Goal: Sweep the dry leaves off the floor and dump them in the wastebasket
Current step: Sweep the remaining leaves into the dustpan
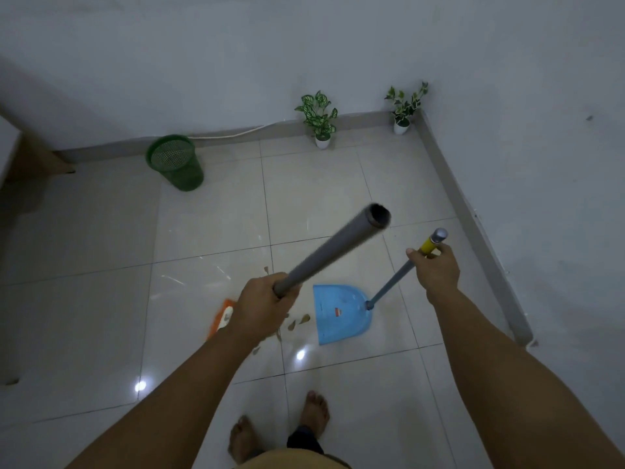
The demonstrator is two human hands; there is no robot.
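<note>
My left hand (262, 304) grips the grey broom handle (333, 250), which points up toward the camera. The orange broom head (220, 316) shows partly under that hand, on the tiled floor. My right hand (436, 270) holds the long dustpan handle (392, 282) near its yellow grip. The blue dustpan (340, 313) rests on the floor, its open edge facing left. Several dry brown leaves (297, 321) lie between the broom head and the dustpan. A green mesh wastebasket (176, 164) stands near the far wall, to the left.
Two small potted plants stand by the back wall, one (319, 120) in the middle and one (404, 106) in the corner. A grey skirting (473, 218) runs along the right wall. A wooden furniture piece (37, 160) is at far left. My bare feet (280, 424) show below.
</note>
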